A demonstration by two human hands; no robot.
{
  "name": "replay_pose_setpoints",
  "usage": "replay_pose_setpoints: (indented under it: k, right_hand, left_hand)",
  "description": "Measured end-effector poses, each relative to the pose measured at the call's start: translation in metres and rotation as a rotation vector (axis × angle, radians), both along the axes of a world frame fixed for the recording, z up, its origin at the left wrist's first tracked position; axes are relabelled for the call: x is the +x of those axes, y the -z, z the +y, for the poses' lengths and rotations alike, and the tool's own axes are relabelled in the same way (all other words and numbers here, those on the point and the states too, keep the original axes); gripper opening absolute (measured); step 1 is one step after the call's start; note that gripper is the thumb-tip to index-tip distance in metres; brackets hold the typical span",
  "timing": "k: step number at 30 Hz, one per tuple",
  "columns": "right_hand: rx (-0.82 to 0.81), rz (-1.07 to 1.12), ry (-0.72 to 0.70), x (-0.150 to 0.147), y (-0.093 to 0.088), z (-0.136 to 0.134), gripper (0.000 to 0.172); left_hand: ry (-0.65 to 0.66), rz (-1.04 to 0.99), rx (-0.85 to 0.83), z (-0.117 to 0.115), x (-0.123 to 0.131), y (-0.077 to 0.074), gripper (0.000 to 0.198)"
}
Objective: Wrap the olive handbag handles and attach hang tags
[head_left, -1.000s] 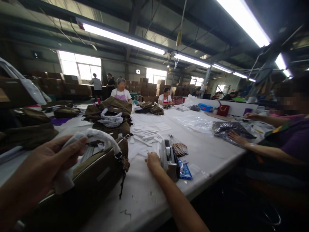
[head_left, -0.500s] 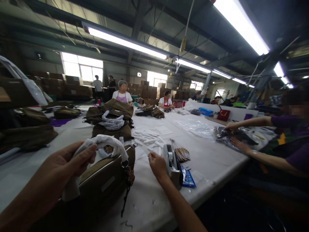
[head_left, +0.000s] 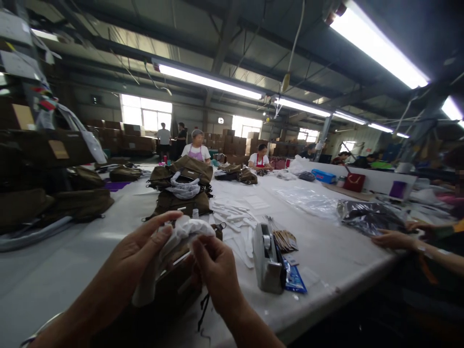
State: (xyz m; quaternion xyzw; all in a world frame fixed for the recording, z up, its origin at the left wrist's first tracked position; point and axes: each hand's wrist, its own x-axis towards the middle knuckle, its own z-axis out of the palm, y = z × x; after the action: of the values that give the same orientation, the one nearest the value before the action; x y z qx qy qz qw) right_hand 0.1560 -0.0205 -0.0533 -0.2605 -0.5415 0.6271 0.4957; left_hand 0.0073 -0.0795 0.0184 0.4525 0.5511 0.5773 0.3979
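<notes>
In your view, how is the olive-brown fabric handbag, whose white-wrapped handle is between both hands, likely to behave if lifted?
The white-wrapped handle looks fairly springy, since it bows in an arch, though its crinkled covering might slip slightly. On the olive-brown fabric handbag, the thin black cord dangling below the right hand would probably swing.

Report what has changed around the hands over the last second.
The right hand has moved left, away from beside the tape dispenser, and has taken hold of the white-wrapped handle of the olive bag. The left hand still grips that handle; the dispenser stays standing on the table.
</notes>
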Motion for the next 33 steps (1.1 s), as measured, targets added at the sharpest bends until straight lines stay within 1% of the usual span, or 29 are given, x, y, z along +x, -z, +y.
replay_pose_setpoints:
  k: [2,3,4,5,7,8,9,11,13,14,15,18,19,20,21,24,25,26,27,29,31,33]
  right_hand:
    - [0.026,0.049,-0.018,-0.008,-0.008,0.004,0.045]
    - [0.038,0.054,-0.033,-0.010,-0.011,0.006,0.043]
    - [0.052,0.044,-0.047,-0.011,-0.013,0.006,0.042]
    - [0.070,0.025,-0.062,-0.011,-0.015,0.006,0.040]
    - [0.114,-0.034,-0.104,-0.006,-0.019,0.004,0.036]
    - [0.140,-0.070,-0.123,-0.002,-0.021,0.001,0.033]
    - [0.168,-0.107,-0.128,0.003,-0.023,-0.003,0.031]
    - [0.208,-0.155,-0.060,0.014,-0.027,-0.012,0.027]
    - [0.232,-0.128,0.045,0.024,-0.030,-0.021,0.026]
    - [0.228,-0.078,0.064,0.028,-0.032,-0.025,0.025]
    - [0.212,-0.014,0.034,0.031,-0.034,-0.027,0.024]
    - [0.119,0.142,-0.194,0.037,-0.043,-0.025,0.022]
    - [0.116,0.145,-0.238,0.038,-0.047,-0.024,0.024]
    - [0.151,0.116,-0.237,0.038,-0.051,-0.022,0.024]
    - [0.224,0.062,-0.190,0.038,-0.055,-0.020,0.022]
    - [0.495,-0.114,0.066,0.033,-0.066,-0.016,0.004]
    - [0.539,-0.137,0.121,0.030,-0.069,-0.015,0.006]
    - [0.540,-0.142,0.140,0.027,-0.071,-0.015,0.010]
    - [0.502,-0.131,0.120,0.023,-0.072,-0.014,0.014]
    - [0.379,-0.106,0.031,0.018,-0.074,-0.012,0.019]
    - [0.297,-0.106,-0.019,0.014,-0.074,-0.008,0.023]
    - [0.285,-0.113,-0.012,0.011,-0.074,-0.005,0.026]
  left_hand:
    - [-0.052,-0.132,-0.003,-0.003,0.002,0.000,0.077]
    - [-0.051,-0.190,-0.027,-0.003,0.001,0.000,0.079]
    - [-0.017,-0.230,-0.064,-0.003,-0.001,0.001,0.077]
    - [0.043,-0.247,-0.104,-0.002,-0.003,0.001,0.073]
    - [0.162,-0.214,-0.155,0.001,-0.008,0.001,0.060]
    - [0.186,-0.170,-0.154,0.002,-0.010,0.001,0.056]
    - [0.172,-0.113,-0.132,0.004,-0.013,0.000,0.053]
    - [0.073,0.042,-0.055,0.007,-0.016,-0.001,0.049]
    - [-0.034,0.200,0.021,0.008,-0.018,-0.004,0.046]
    - [-0.076,0.255,0.053,0.009,-0.019,-0.006,0.046]
    - [-0.104,0.289,0.081,0.009,-0.019,-0.008,0.045]
    - [-0.146,0.350,0.159,0.008,-0.018,-0.015,0.043]
    - [-0.161,0.369,0.188,0.008,-0.017,-0.017,0.041]
    - [-0.171,0.389,0.215,0.007,-0.017,-0.020,0.040]
    - [-0.171,0.402,0.237,0.006,-0.016,-0.023,0.038]
    - [-0.150,0.390,0.290,0.004,-0.011,-0.031,0.034]
    - [-0.145,0.385,0.304,0.003,-0.010,-0.033,0.034]
    - [-0.149,0.379,0.316,0.003,-0.008,-0.035,0.034]
    - [-0.157,0.371,0.328,0.003,-0.007,-0.036,0.034]
    - [-0.181,0.355,0.346,0.003,-0.005,-0.038,0.037]
    - [-0.196,0.345,0.359,0.003,-0.005,-0.037,0.039]
    - [-0.210,0.378,0.383,0.003,-0.006,-0.035,0.039]
